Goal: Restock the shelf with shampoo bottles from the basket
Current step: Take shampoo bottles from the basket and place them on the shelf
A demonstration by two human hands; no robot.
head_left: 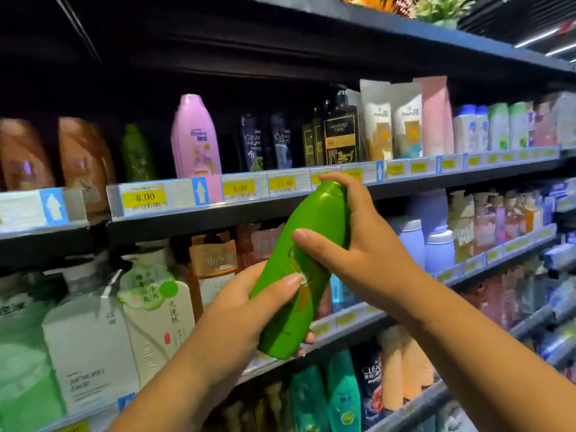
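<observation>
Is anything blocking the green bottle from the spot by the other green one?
Nothing visible. The held green bottle is in open air; the gap between the shelved green bottle and the pink bottle looks free.

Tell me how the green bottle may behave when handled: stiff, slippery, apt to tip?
The green bottle shows no dent under the left hand and right hand, so it is probably stiff. Its glossy surface may be slippery. Tall and narrow, it could tip easily once stood on the shelf.
</observation>
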